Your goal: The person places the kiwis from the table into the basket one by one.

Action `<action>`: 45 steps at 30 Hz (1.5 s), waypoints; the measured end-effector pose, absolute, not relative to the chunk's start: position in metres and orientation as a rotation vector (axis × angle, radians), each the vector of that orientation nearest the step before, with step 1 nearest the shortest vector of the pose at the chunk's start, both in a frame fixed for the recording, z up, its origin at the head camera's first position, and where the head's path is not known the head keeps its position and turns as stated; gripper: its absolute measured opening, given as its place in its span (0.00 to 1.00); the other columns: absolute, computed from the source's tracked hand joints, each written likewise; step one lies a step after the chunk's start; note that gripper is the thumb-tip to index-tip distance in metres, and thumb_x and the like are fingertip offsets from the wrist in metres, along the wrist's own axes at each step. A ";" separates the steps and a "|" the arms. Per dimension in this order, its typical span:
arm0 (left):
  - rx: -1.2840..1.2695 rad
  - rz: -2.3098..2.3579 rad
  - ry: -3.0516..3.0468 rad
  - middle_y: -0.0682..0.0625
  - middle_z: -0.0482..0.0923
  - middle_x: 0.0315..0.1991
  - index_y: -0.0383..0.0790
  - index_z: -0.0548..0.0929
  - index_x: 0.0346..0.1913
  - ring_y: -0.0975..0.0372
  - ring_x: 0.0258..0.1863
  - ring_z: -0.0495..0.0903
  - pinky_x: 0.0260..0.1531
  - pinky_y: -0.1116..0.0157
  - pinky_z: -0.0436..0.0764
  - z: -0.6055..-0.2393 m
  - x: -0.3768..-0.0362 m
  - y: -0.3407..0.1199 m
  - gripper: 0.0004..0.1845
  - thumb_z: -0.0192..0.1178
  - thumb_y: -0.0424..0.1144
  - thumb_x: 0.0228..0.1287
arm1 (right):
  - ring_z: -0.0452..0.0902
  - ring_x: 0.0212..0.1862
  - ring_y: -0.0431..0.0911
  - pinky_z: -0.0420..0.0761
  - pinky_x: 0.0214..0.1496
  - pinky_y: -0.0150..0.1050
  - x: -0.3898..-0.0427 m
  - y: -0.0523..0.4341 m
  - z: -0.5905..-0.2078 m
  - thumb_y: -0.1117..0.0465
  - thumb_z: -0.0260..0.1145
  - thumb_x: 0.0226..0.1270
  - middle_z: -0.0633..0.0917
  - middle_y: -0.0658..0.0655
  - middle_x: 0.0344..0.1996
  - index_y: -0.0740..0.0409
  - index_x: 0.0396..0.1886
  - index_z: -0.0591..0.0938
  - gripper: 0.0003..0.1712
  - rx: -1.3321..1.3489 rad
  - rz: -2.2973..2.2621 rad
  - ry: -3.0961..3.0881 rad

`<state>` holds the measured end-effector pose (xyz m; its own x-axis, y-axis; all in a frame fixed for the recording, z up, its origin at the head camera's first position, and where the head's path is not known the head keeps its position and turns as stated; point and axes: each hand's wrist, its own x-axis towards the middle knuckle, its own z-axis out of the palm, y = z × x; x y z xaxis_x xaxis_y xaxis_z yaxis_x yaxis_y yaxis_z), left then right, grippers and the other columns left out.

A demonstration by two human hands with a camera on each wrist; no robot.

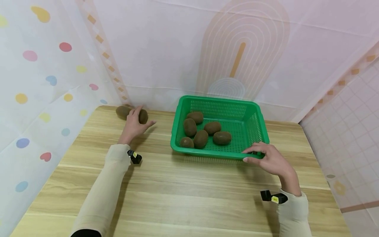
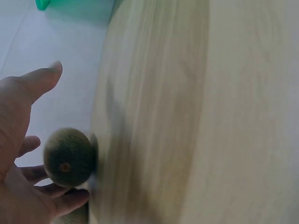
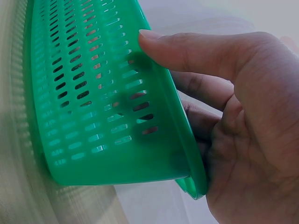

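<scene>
My left hand (image 1: 134,125) is at the table's back left, beside a brown kiwi (image 1: 143,116). In the left wrist view its fingers lie behind and against that kiwi (image 2: 69,157), while the thumb stands well apart from it. Another kiwi (image 1: 122,112) lies just left of the hand, partly hidden by the fingers. My right hand (image 1: 270,160) grips the near right corner of a green plastic basket (image 1: 204,152). The right wrist view shows its thumb on the outside of the basket wall (image 3: 117,164), the other fingers inside over the rim.
Several kiwis (image 1: 200,139) lie in the left and middle of the basket. The wooden table (image 1: 183,197) meets a patterned cloth backdrop (image 1: 160,59) behind, with more printed cloth on both sides.
</scene>
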<state>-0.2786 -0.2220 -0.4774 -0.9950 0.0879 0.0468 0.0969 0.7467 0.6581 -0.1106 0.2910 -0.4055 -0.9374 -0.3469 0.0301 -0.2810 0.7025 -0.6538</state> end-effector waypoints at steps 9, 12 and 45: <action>-0.071 -1.201 -2.826 0.26 0.60 0.75 0.34 0.57 0.80 0.32 0.72 0.63 0.69 0.34 0.66 -0.484 -0.283 -0.232 0.43 0.67 0.39 0.68 | 0.76 0.55 0.50 0.71 0.64 0.58 -0.111 0.291 -0.405 0.56 0.75 0.66 0.89 0.47 0.42 0.43 0.46 0.91 0.09 -0.526 -1.058 2.814; -0.031 -1.228 -2.809 0.28 0.64 0.74 0.34 0.61 0.79 0.33 0.69 0.67 0.67 0.35 0.69 -0.484 -0.282 -0.234 0.41 0.67 0.38 0.67 | 0.76 0.54 0.49 0.71 0.63 0.57 -0.111 0.291 -0.405 0.56 0.75 0.66 0.89 0.47 0.42 0.43 0.46 0.91 0.09 -0.529 -1.056 2.819; -0.098 -1.374 -2.658 0.32 0.71 0.70 0.37 0.69 0.75 0.37 0.65 0.74 0.59 0.41 0.80 -0.459 -0.269 -0.202 0.35 0.68 0.37 0.67 | 0.75 0.50 0.45 0.75 0.56 0.50 -0.110 0.291 -0.407 0.56 0.74 0.67 0.89 0.45 0.41 0.43 0.46 0.91 0.09 -0.547 -1.040 2.838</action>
<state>-0.2693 -0.2016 -0.4588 -0.9870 -0.0101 0.1605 0.1251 0.5788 0.8058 -0.1103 0.2907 -0.4068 -0.9342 -0.3523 0.0565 -0.3054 0.7076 -0.6372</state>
